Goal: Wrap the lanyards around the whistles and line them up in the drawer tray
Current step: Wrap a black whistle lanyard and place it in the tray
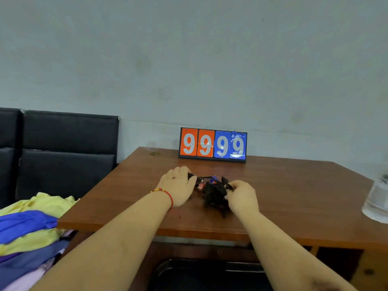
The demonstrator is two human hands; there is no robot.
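Two bare arms reaching up from the bottom of the frame onto a brown wooden table (283,185). In the middle of the frame, a dark tangled pile of lanyards (214,195) lying on the table top, with small red and blue bits of whistles (213,180) poking out near its top. Left hand (178,185) lying palm down just left of the pile, a red string bracelet (165,193) on its wrist, fingers bent over the end of a black cord; hard to tell if gripping it or just resting on it. Right hand (241,195) at the right edge of the pile, fingers curled and pinching a black strap. At the bottom middle, a black drawer tray (168,269) under the table edge, partly hidden by the arms. Behind the pile, against the pale wall, a flip scoreboard (212,145) showing 99 in orange and 99 in blue. At the right edge, a clear plastic bottle (375,202). At the lower left, a heap of yellow, blue and purple cloth (29,225), and above it black padded seats (63,152).
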